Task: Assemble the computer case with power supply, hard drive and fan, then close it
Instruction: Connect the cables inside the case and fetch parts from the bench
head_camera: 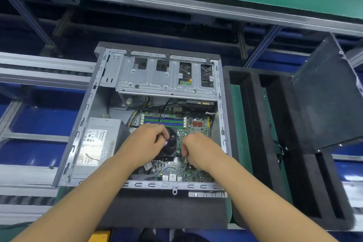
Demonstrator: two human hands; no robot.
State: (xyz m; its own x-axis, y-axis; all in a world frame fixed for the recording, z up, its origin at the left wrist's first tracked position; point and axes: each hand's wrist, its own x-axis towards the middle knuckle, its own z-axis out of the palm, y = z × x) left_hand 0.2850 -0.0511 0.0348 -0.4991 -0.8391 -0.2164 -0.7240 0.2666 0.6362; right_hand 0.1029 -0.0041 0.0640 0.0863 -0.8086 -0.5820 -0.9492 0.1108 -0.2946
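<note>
The open computer case (82, 124) lies flat in front of me, its motherboard (196, 129) facing up. A grey power supply (98, 141) sits in its left bay. The hard drive (185, 76) shows through a cutout of the metal drive cage (153, 78) at the far end. My left hand (145, 143) has its fingers curled over the black CPU fan (171, 147) in the middle of the board. Just right of the fan, my right hand (198, 149) pinches thin wires (185, 160) low against the board. The fan's left side is hidden under my left hand.
A black foam tray (255, 143) with long slots stands right of the case. The dark side panel (326, 100) leans upright at the far right. Black foam padding (167, 212) lies under the case's near edge. Conveyor rails (39, 65) run along the left.
</note>
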